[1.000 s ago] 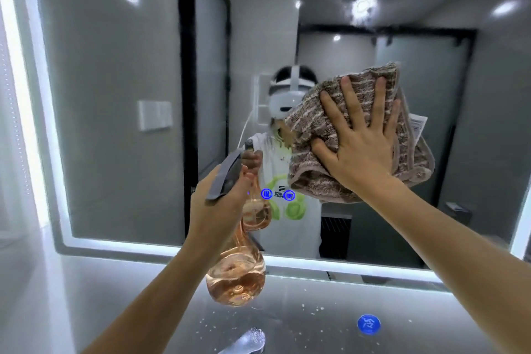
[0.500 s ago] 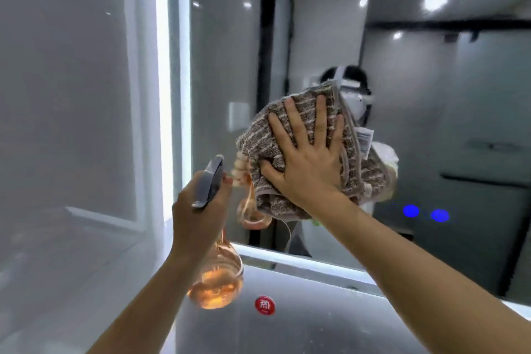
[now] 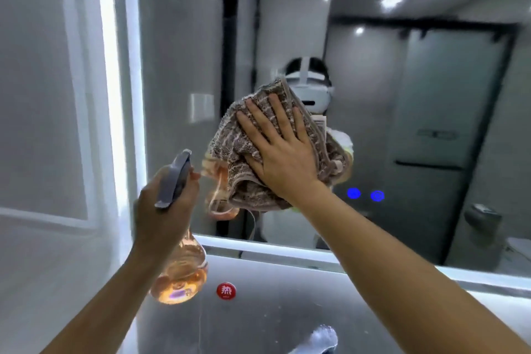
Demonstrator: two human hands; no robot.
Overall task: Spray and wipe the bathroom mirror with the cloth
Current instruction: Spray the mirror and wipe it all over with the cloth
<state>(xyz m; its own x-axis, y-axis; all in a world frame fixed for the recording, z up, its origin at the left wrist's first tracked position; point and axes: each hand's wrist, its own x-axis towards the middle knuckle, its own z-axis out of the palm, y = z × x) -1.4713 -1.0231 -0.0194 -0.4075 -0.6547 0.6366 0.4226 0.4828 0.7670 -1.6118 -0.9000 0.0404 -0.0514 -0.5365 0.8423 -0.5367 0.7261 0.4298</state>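
The bathroom mirror (image 3: 431, 123) fills the wall ahead, edged by a lit strip. My right hand (image 3: 280, 152) lies flat with fingers spread, pressing a brown striped cloth (image 3: 230, 146) against the glass left of centre. My left hand (image 3: 163, 204) is wrapped around the neck of a clear orange spray bottle (image 3: 181, 276) with a grey trigger head (image 3: 173, 178), held just left of the cloth, nozzle toward the mirror. The bottle is partly filled with liquid.
A grey wall panel (image 3: 273, 310) below the mirror carries a round red button (image 3: 226, 291). Two blue lights (image 3: 365, 194) glow on the glass. A chrome tap top (image 3: 321, 338) shows at the bottom edge. A grey tiled wall (image 3: 43, 123) stands at left.
My right hand slid the cloth left across the mirror, then slightly right and up. My view swung left. The left hand kept the bottle beside the cloth.
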